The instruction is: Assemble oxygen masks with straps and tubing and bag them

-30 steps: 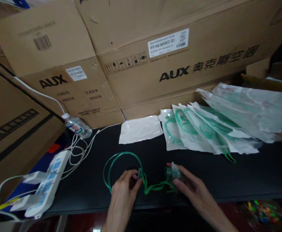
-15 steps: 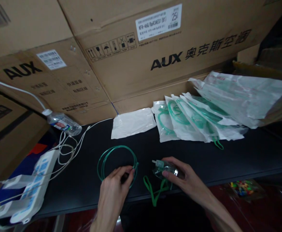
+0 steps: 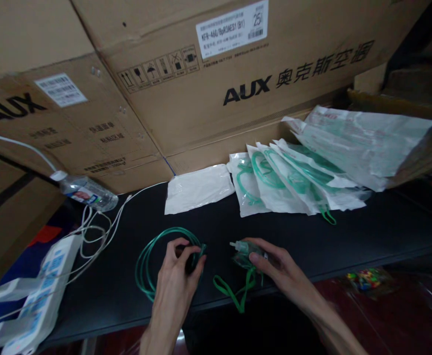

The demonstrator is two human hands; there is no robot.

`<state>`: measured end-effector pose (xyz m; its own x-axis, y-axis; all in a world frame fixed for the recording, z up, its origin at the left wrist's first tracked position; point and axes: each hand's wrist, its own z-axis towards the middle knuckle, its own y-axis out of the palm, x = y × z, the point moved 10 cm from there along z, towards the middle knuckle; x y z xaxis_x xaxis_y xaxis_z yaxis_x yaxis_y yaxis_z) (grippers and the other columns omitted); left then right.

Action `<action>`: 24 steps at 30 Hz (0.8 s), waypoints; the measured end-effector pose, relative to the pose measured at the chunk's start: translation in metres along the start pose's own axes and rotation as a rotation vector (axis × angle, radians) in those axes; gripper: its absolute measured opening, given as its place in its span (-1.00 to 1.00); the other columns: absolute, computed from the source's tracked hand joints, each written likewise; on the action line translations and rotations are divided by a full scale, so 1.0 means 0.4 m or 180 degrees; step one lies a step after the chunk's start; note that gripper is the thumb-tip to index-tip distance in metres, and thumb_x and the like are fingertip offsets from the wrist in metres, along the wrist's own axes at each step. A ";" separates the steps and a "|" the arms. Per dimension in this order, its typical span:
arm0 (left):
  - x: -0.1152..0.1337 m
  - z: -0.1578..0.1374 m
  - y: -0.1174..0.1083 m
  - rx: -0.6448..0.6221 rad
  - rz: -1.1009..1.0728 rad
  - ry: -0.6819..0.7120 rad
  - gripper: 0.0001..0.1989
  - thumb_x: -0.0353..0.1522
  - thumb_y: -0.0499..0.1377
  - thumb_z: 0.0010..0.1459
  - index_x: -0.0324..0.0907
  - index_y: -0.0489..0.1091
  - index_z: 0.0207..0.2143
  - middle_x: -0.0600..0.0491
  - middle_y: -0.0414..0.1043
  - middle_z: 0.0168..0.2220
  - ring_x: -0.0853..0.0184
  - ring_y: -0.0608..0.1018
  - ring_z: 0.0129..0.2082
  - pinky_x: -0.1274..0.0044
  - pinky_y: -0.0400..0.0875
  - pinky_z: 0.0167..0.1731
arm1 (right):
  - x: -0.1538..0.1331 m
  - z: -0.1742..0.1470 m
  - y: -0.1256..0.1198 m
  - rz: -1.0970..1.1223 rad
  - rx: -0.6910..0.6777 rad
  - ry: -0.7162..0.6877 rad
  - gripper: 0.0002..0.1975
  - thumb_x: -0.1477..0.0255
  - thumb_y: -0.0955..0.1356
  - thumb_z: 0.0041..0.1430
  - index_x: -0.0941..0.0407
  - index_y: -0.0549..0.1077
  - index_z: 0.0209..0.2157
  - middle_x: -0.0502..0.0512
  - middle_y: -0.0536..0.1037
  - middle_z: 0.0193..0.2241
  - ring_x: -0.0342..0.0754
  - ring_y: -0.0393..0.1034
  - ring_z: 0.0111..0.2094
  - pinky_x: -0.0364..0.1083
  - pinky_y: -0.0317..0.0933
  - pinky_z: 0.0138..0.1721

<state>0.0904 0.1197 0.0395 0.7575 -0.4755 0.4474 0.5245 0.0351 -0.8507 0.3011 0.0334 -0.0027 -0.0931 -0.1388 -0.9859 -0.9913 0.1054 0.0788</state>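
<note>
We see AUX cardboard boxes (image 3: 238, 74) behind sealed mask packets (image 3: 293, 182), a flat white pouch (image 3: 198, 188), a water bottle (image 3: 85, 191) lying sideways, and a power strip (image 3: 40, 291) with white cables (image 3: 101, 227).

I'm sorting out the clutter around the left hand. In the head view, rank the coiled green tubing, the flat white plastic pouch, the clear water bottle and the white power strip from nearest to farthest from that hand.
1. Coiled green tubing: touched by the left hand.
2. Flat white plastic pouch: beyond the hand, by the boxes.
3. Clear water bottle: far left.
4. White power strip: left edge; nearly as close as the bottle.
</note>
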 end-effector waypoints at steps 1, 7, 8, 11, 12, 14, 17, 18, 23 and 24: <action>0.008 0.001 -0.002 0.0073 -0.0048 0.0065 -0.85 -0.25 0.25 0.24 -0.07 0.58 -0.21 -0.05 0.38 -0.04 0.16 0.60 -0.16 0.38 0.56 -0.20 | -0.004 -0.001 0.002 0.0003 -0.0011 -0.0016 -0.58 0.10 0.38 0.35 0.03 0.53 0.11 0.12 0.61 0.01 0.12 0.47 0.00 0.01 0.32 -0.01; 0.062 -0.001 0.007 -0.0337 -0.0876 0.0190 -0.86 -0.26 0.23 0.29 -0.04 0.57 -0.17 0.03 0.55 -0.22 0.19 0.57 -0.18 0.39 0.52 -0.16 | -0.031 0.009 0.022 -0.0307 -0.0305 -0.0020 -0.62 0.16 0.42 0.32 0.03 0.54 0.07 0.05 0.61 -0.09 0.07 0.48 -0.05 -0.05 0.35 -0.06; 0.065 -0.004 0.013 -0.0488 -0.1036 0.0140 -0.85 -0.24 0.23 0.30 -0.03 0.57 -0.15 0.04 0.56 -0.24 0.21 0.57 -0.20 0.41 0.53 -0.18 | -0.034 0.011 0.024 -0.0362 -0.0345 -0.0015 -0.64 0.17 0.43 0.31 0.04 0.55 0.05 0.05 0.62 -0.09 0.08 0.48 -0.06 -0.05 0.35 -0.06; 0.067 -0.013 0.025 -0.0750 -0.1345 0.0046 -0.82 -0.20 0.23 0.32 0.00 0.58 -0.12 0.05 0.60 -0.22 0.21 0.58 -0.18 0.41 0.52 -0.16 | -0.042 0.013 0.032 -0.0481 -0.0455 -0.0014 -0.67 0.19 0.43 0.30 0.04 0.57 0.02 0.05 0.63 -0.07 0.09 0.48 -0.03 -0.03 0.33 -0.01; 0.066 -0.015 0.028 -0.0782 -0.1402 0.0047 -0.82 -0.20 0.23 0.32 0.00 0.59 -0.12 0.04 0.60 -0.21 0.20 0.58 -0.16 0.40 0.52 -0.14 | -0.044 0.013 0.035 -0.0496 -0.0488 -0.0025 -0.67 0.19 0.43 0.31 0.03 0.57 0.03 0.05 0.63 -0.06 0.09 0.48 -0.02 -0.03 0.33 0.00; 0.062 -0.017 0.033 -0.0805 -0.1457 0.0066 -0.82 -0.20 0.22 0.32 0.00 0.60 -0.13 0.03 0.61 -0.21 0.19 0.57 -0.15 0.39 0.51 -0.12 | -0.045 0.010 0.040 -0.0507 -0.0544 -0.0023 -0.65 0.18 0.43 0.31 0.03 0.57 0.04 0.05 0.64 -0.06 0.10 0.49 -0.02 -0.02 0.33 0.01; 0.055 -0.021 0.039 -0.0835 -0.1446 0.0115 -0.80 -0.19 0.22 0.33 0.00 0.60 -0.11 0.02 0.60 -0.22 0.19 0.56 -0.16 0.35 0.49 -0.07 | -0.047 0.008 0.046 -0.0568 -0.0610 -0.0016 -0.62 0.16 0.44 0.29 0.04 0.57 0.05 0.06 0.64 -0.06 0.10 0.50 -0.04 -0.03 0.34 -0.01; 0.053 -0.024 0.041 -0.0867 -0.1438 0.0131 -0.80 -0.20 0.21 0.34 0.00 0.59 -0.10 0.02 0.60 -0.20 0.20 0.57 -0.15 0.34 0.48 -0.05 | -0.048 0.008 0.049 -0.0627 -0.0662 -0.0019 -0.63 0.16 0.44 0.29 0.03 0.58 0.05 0.06 0.64 -0.07 0.10 0.50 -0.05 -0.04 0.35 -0.03; 0.056 -0.042 0.039 -0.0952 -0.1516 0.0313 -0.82 -0.28 0.18 0.38 0.04 0.55 -0.04 0.06 0.57 -0.15 0.25 0.58 -0.10 0.41 0.45 -0.02 | -0.054 0.011 0.065 -0.0924 -0.0994 0.0045 -0.65 0.14 0.43 0.30 0.02 0.58 0.02 0.03 0.62 -0.13 0.04 0.47 -0.15 -0.10 0.32 -0.17; 0.057 -0.046 0.038 -0.0943 -0.1550 0.0344 -0.82 -0.29 0.18 0.38 0.03 0.55 -0.03 0.06 0.57 -0.15 0.26 0.58 -0.11 0.43 0.46 -0.03 | -0.055 0.011 0.067 -0.0957 -0.1030 0.0071 -0.65 0.14 0.43 0.30 0.02 0.58 0.02 0.02 0.61 -0.15 0.02 0.46 -0.17 -0.12 0.30 -0.19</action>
<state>0.1086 0.0933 0.0318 0.4040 -0.4627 0.7891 0.6597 -0.4502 -0.6018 0.2771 0.0437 0.0203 0.2053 -0.1376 -0.9690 -0.9524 -0.2561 -0.1655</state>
